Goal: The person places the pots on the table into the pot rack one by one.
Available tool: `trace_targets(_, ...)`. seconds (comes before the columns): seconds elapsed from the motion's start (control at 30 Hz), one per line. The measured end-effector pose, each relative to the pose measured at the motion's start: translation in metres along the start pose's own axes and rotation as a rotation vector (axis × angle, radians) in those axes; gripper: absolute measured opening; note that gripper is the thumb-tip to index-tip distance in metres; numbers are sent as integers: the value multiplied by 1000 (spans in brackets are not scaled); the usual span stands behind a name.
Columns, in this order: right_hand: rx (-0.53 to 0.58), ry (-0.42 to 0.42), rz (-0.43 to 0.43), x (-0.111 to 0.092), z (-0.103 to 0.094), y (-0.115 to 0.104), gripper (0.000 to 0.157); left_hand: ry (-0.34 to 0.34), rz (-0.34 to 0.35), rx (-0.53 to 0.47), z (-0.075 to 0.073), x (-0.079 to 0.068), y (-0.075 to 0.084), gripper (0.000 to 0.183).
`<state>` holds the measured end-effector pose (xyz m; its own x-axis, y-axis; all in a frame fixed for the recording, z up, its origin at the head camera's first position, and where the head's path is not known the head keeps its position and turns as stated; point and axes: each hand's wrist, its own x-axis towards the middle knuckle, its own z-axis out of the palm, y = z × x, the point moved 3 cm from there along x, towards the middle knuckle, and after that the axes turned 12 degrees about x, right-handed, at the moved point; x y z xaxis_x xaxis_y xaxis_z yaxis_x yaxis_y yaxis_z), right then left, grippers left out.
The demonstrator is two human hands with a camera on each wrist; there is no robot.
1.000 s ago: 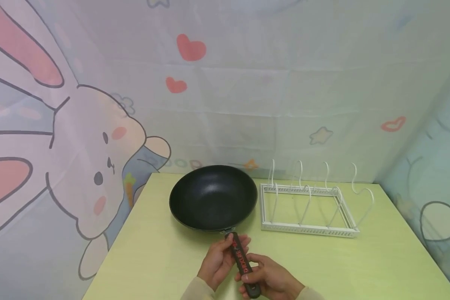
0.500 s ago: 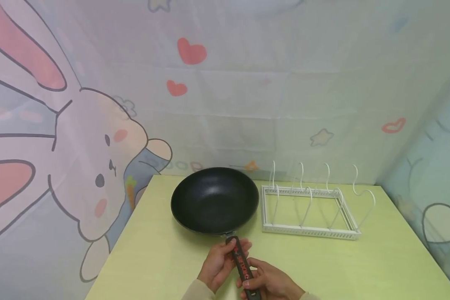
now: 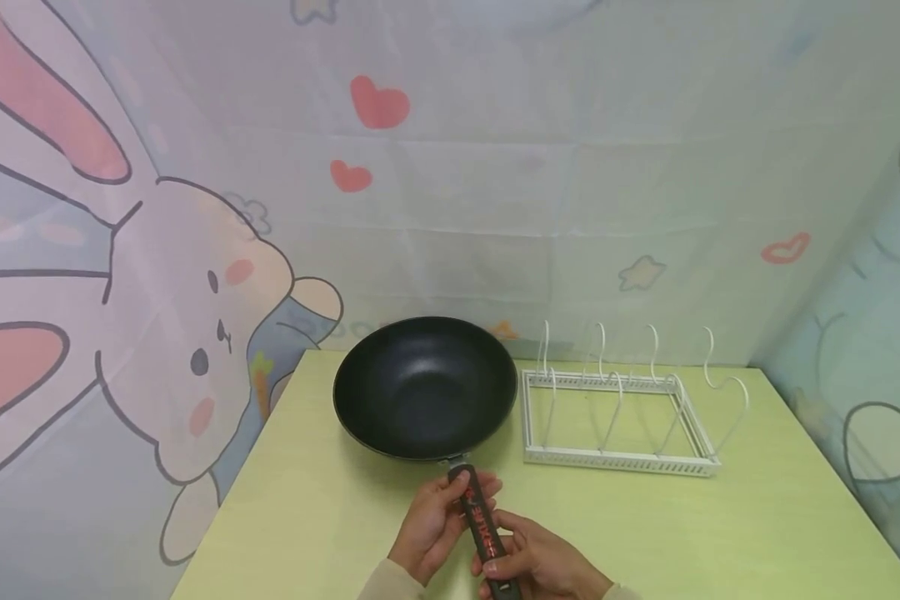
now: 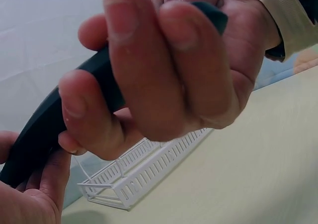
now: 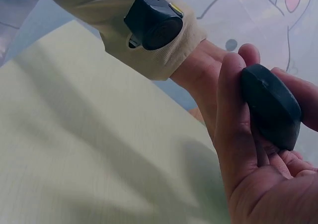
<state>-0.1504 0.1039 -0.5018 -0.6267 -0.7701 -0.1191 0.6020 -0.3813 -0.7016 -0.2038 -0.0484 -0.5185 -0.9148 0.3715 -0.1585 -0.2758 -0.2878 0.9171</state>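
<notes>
A black wok (image 3: 423, 392) tilts toward me, held close over the table, its dark handle (image 3: 480, 521) with red lettering pointing to the front. My left hand (image 3: 431, 521) grips the handle near the bowl, thumb on top and fingers underneath. Farther down, my right hand (image 3: 543, 558) holds the handle's end between thumb and fingers. Curled fingers of the right hand (image 4: 174, 75) fill the left wrist view, while part of the left hand (image 4: 30, 204) shows at its lower left. From the right wrist, the rounded handle end (image 5: 273, 107) stands out between the fingers.
To the wok's right stands a white wire rack (image 3: 618, 460) with several upright curved dividers. Both rest on or above a pale yellow-green table (image 3: 285, 500). Behind and at the sides hangs a cartoon-printed cloth (image 3: 465, 183).
The wok's bowl has risen slightly and looks a little larger, tilting more toward me than half a second ago. Both hands keep their places on the handle.
</notes>
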Motion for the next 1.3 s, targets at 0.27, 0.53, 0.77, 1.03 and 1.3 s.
trace_targets(0.27, -4, -68, -25, 0, 6, -1, 42, -15, 4, -24, 1, -6, 5, 39)
trace_targets(0.53, -18, -35, -31, -2, 12, -4, 51, -38, 46, -80, 2, -7, 6, 40)
trace_targets(0.77, -41, -22, -44, -2, 17, -7, 51, -118, 145, -169, 3, -9, 6, 50)
trace_targets(1.03, -50, -68, -85, -1, 25, -7, 36, -254, 185, -416, 10, -10, 10, 51)
trace_targets(1.3, -40, -64, -95, -1, 26, -7, 38, -286, 191, -488, 13, -6, 12, 58)
